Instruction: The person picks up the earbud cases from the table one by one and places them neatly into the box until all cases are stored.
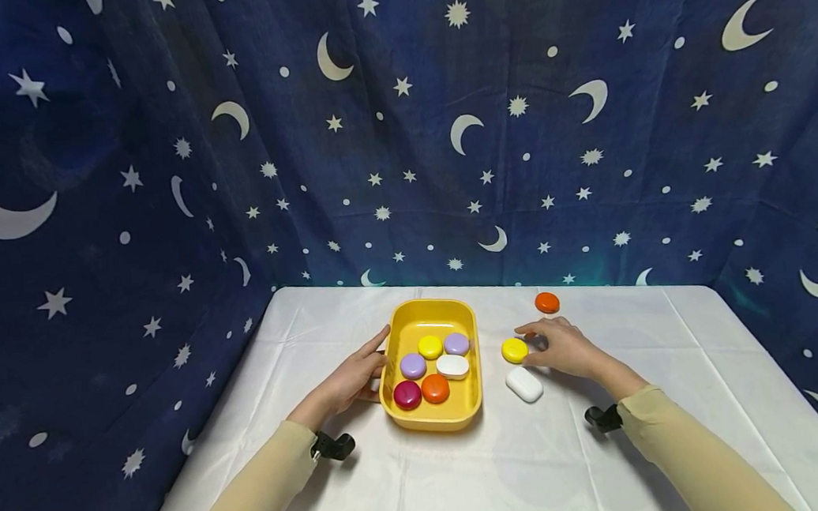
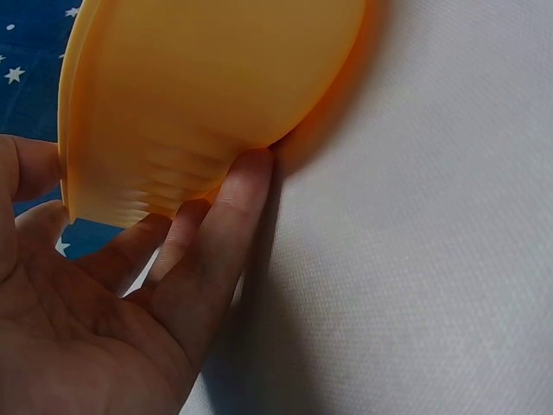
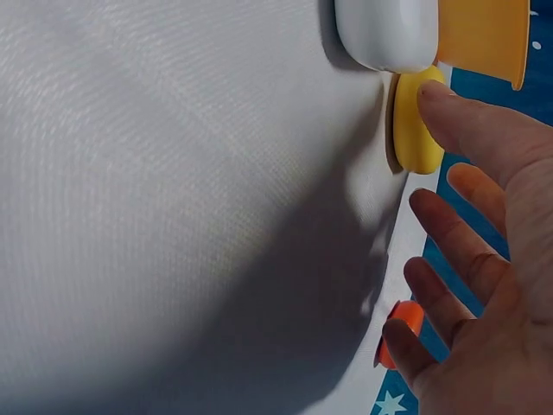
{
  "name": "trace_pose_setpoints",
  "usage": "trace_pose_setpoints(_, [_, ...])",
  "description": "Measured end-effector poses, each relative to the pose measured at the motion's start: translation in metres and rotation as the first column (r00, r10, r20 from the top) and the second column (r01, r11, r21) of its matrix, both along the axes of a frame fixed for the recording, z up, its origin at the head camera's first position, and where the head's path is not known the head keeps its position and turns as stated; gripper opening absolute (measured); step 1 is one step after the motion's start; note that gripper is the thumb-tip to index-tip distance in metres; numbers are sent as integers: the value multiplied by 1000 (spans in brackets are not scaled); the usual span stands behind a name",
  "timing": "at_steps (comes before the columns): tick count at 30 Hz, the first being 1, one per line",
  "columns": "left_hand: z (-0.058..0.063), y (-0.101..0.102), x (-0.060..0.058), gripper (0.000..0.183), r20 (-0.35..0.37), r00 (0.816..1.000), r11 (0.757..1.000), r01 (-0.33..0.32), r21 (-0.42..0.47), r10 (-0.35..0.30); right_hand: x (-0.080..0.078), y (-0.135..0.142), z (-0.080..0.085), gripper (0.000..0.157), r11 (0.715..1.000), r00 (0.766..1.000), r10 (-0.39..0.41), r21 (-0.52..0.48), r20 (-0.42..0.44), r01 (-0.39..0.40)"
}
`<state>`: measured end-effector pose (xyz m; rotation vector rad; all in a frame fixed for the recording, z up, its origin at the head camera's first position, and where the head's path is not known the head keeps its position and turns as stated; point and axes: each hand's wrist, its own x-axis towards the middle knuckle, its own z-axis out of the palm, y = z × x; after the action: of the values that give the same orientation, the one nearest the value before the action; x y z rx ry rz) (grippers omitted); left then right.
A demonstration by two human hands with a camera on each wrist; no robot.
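Observation:
A deep yellow plastic tub [image 1: 435,424] stands on the table, holding several glossy, soap-like bars. My left hand [image 1: 350,380] rests fairly straight fingers against its left side; in the left wrist view fingertips [image 2: 251,164] touch the outer wall and reach the rim. To the right of the tub lies a round yellow bar [image 1: 514,350]. My right hand [image 1: 565,347] is beside it with thumb and fingers spread apart, the thumb overlapping the yellow bar's edge in the right wrist view. A white rounded bar [image 1: 525,384] lies just nearer to me.
Farther back on the right lies an orange round bar [image 1: 547,303]. Inside the tub are a magenta bar [image 1: 408,395], an orange one [image 1: 436,388], a white one [image 1: 452,366], a yellow one [image 1: 430,347] and two lilac ones. A star-and-moon curtain [image 1: 432,182] surrounds the white-covered table [image 1: 496,479].

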<state>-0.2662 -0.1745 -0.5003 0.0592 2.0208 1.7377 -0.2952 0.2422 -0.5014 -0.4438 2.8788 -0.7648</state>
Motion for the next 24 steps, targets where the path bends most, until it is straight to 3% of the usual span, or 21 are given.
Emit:
trace_pose_setpoints(10, [2,1,2,66,-4,1000,1000,1,-11,-1,-4,-4,-6,65,1000,998,-10,-5,66,10])
trace_pose_setpoints(24, [-1,0,0,65,-1,1000,1000,-3,-16,3,-7,-7,-5,58,999,998,41,-11,40,-41])
